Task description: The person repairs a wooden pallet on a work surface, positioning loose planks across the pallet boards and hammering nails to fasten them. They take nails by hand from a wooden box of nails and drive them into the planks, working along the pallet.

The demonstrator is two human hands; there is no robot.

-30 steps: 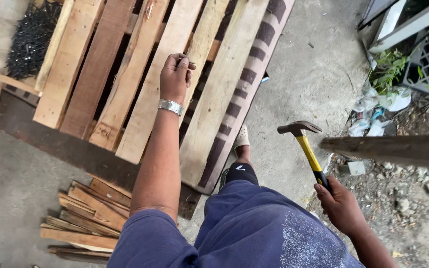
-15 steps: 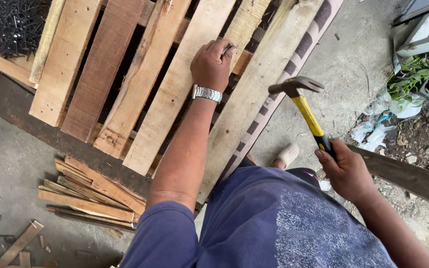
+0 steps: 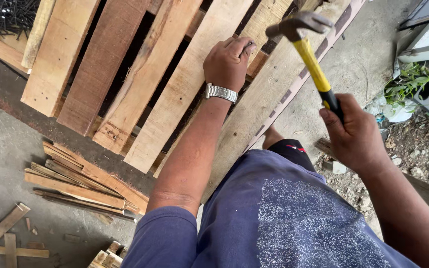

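Hammer [image 3: 306, 44] yellow-handled, steel head | right hand [image 3: 356, 134] gripping | pallet [image 3: 175, 84]

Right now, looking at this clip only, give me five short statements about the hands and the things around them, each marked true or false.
1. The right hand grips a hammer with a yellow and black handle. True.
2. The hammer head rests flat on the concrete floor. False: it is raised in the air above the wooden pallet.
3. The left hand rests on a pallet board, fingers pinched together. True.
4. The left wrist is bare. False: it wears a silver wristwatch.
5. A pile of wood strips lies on the floor below the pallet. True.
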